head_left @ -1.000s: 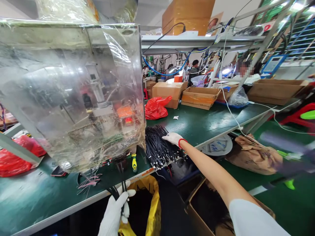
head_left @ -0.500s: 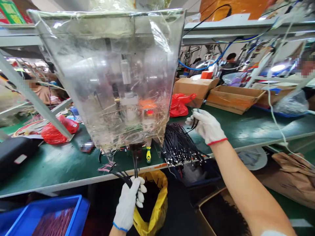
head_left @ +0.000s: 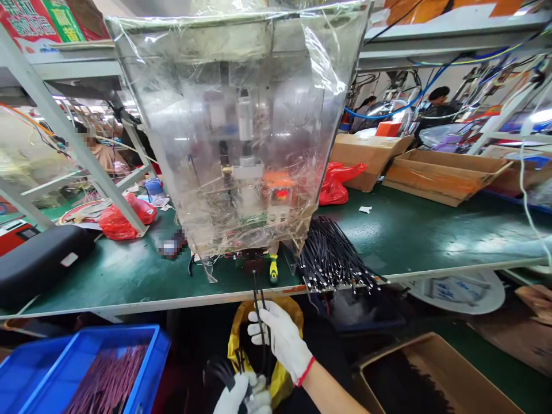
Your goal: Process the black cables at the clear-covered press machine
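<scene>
A green worktop [head_left: 431,241]. A clear cover [head_left: 241,138] stands by its front edge, probably as a shield. To its right, a cable pile [head_left: 336,253] fans toward that edge, likely for easy reach. Before the edge, the left hand's [head_left: 244,395] grip clamps a black bundle [head_left: 222,371], seemingly for tidiness; the right hand's [head_left: 282,336] closes round two strands [head_left: 256,290].

Two slim black cables [head_left: 256,290] run nearly upright through the lower centre of the frame — side by side, slightly apart, smooth and matt. Below and left of them, a curved bundle of black cables [head_left: 221,371] sits bunched together — its left end blurred.
</scene>
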Available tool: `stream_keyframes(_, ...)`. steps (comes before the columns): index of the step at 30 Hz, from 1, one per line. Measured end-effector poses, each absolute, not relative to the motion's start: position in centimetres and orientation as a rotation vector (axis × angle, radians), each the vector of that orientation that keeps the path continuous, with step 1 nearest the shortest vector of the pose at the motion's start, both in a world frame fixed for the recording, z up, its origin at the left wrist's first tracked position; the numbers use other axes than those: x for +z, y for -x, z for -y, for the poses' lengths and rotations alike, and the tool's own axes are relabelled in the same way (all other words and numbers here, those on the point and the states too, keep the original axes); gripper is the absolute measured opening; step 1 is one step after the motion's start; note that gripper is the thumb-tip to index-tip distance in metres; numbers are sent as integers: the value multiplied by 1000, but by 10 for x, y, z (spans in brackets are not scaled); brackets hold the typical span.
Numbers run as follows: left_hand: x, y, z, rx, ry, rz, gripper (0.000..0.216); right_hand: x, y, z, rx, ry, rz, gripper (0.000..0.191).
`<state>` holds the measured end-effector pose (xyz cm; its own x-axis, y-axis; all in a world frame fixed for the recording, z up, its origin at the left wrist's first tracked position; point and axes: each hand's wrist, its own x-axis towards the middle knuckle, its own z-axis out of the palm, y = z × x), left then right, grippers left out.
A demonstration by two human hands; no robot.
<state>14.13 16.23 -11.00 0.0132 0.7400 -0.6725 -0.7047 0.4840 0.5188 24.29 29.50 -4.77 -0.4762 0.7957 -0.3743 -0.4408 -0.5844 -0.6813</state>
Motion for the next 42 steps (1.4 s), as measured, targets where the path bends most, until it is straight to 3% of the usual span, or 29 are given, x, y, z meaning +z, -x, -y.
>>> stream_keyframes(7,-42,-159,-195,1361,180,-967,33,-14,-224,-345,2065,837,666,27)
stream_keyframes(10,-27,-163,-207,1494,231,-902,34,-5,-222,-360,2126,858,735,20)
stream_keyframes(15,-14,-164,-220,1564,284,-902,32,-6,-227,-363,2264,1007,830,25)
stream_keyframes(20,-18,-161,-221,1585,277,-890,28,-1,-217,-375,2140,1048,772,21)
stream_keyframes(30,-43,-154,-212,1607,255,-895,26,-13,-209,-389,2203,1033,740,30)
stream_keyframes(42,-40,-151,-207,1435,239,-1015,26,-10,-206,-390,2176,1051,709,20)
